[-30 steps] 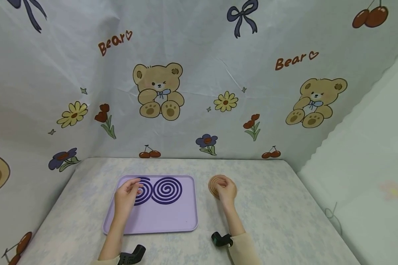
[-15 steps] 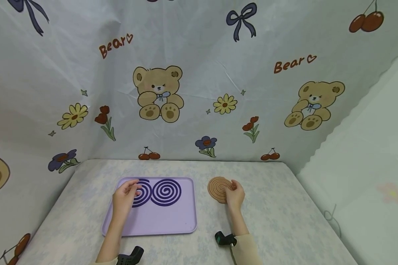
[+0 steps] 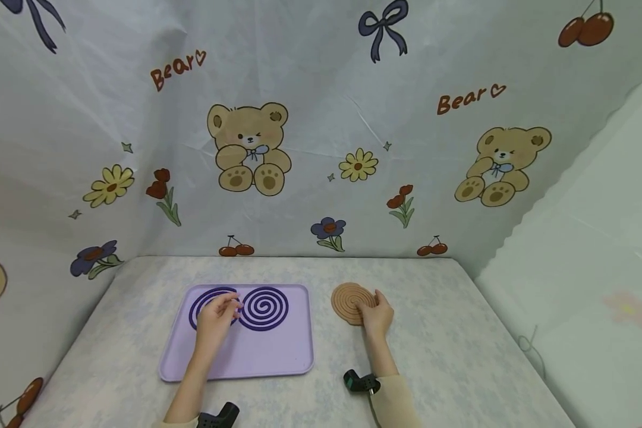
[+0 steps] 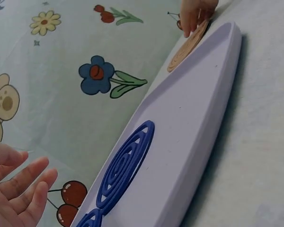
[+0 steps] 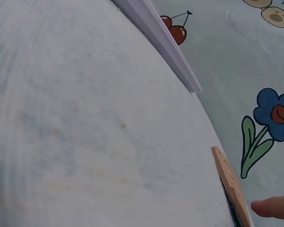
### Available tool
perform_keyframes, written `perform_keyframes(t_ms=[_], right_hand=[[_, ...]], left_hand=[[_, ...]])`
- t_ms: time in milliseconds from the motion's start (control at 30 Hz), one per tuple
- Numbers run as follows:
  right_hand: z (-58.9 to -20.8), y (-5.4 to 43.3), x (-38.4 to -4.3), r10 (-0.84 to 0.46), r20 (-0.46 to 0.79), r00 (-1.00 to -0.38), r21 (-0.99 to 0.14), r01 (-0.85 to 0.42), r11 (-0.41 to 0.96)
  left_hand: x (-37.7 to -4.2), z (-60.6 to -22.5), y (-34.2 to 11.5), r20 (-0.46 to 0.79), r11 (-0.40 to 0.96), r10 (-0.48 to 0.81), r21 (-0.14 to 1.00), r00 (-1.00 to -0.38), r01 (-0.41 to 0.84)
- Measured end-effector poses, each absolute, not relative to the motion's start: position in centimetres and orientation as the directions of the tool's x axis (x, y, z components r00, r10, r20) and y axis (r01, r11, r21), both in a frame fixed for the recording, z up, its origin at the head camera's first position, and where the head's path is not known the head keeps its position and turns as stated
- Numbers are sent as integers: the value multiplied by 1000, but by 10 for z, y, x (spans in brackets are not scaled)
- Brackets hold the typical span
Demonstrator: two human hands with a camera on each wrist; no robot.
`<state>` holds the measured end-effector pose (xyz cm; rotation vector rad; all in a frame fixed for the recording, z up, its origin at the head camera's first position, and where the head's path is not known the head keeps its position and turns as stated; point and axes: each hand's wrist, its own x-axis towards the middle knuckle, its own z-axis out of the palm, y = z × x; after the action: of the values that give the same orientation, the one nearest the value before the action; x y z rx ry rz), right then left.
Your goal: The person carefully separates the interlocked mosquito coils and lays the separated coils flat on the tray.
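My left hand (image 3: pixel 217 315) hovers over the upper left of the lilac tray (image 3: pixel 271 362) with nothing in it. Its fingers are loosely bent and spread in the left wrist view. Two dark purple-blue mosquito coils lie side by side at the tray's back; the left coil (image 3: pixel 195 304) is partly hidden behind the hand, while the right coil (image 3: pixel 264 308) shows whole. A tan mosquito coil (image 3: pixel 348 302) lies on the table right of the tray. My right hand (image 3: pixel 378 316) is at its right edge, thumb over the coil and index finger extended beyond it. The right wrist view shows a fingertip (image 5: pixel 258 207) close over the coil's face.
The pale mottled table (image 3: pixel 449 356) surrounds the tray and tan coil. A white curtain (image 3: pixel 310 119) printed with bears and flowers hangs right behind the table's back edge. Each wrist carries a black camera (image 3: pixel 359 381).
My right hand has drawn back from the tan coil's middle to its right edge. My left hand has shifted right over the tray, uncovering more of the left purple-blue coil.
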<state>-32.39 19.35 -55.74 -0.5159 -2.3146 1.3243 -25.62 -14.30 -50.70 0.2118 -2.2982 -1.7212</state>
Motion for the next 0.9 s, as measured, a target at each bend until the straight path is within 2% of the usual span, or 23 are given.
perform_keyframes(t_ms=[167, 567, 900], right_hand=[[-558, 196, -325, 495, 207, -844, -842, 104, 529], [-563, 192, -321, 518, 227, -825, -845, 98, 525], [-562, 193, -322, 534, 237, -812, -859, 82, 506]], left_hand=[[-257, -510, -122, 145, 301, -210, 951, -967, 77], [-246, -525, -54, 123, 208, -20, 971, -992, 117], [-275, -527, 5, 167, 182, 73, 967, -983, 178]])
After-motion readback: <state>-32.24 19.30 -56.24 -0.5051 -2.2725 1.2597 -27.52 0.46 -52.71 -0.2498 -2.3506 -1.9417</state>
